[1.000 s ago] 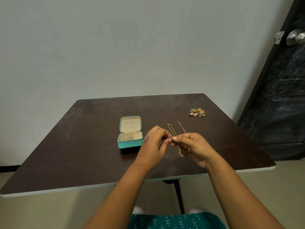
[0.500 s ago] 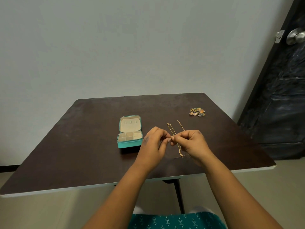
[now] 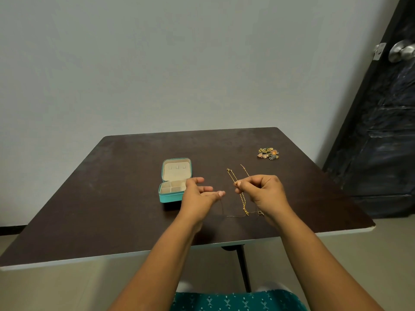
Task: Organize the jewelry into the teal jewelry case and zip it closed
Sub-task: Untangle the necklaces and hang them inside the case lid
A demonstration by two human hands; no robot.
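While right hand [image 3: 262,191] pinches gold chain [image 3: 239,191], left hand [image 3: 199,195] hovers, fingers loosely spread, holding nothing.

Home room: bare wall [image 3: 157,63], dark door [image 3: 381,131], table [image 3: 112,198].

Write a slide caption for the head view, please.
Right hand pinches a gold chain; left hand open beside the open teal case.

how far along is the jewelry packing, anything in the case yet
Early on. Done: the teal jewelry case lies open on the table, and the compartments in view look empty. In hand: the right hand pinches a gold chain; the left hand is open beside it. A thin strand runs near its thumb, contact unclear. Left: stow the chain and the jewelry cluster, then zip shut.
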